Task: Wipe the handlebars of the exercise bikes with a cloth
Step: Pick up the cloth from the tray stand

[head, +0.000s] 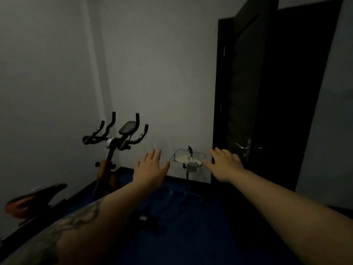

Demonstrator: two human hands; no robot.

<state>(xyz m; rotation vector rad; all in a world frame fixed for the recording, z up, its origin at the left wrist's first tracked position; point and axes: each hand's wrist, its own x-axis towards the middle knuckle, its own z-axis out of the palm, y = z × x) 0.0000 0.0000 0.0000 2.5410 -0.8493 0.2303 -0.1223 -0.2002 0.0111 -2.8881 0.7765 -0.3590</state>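
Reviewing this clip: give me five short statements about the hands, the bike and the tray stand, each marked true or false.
1. Both hands are empty, fingers spread. True: the left hand and right hand hold nothing.
2. The left hand grips the handlebars. False: the handlebars are untouched, off to the left of it.
3. A pale cloth lies in the clear tray on a stand. True: the cloth sits in the tray.
4. The dark door is shut. False: the door stands open.
5. The bike's saddle is near the bottom left. True: the saddle.
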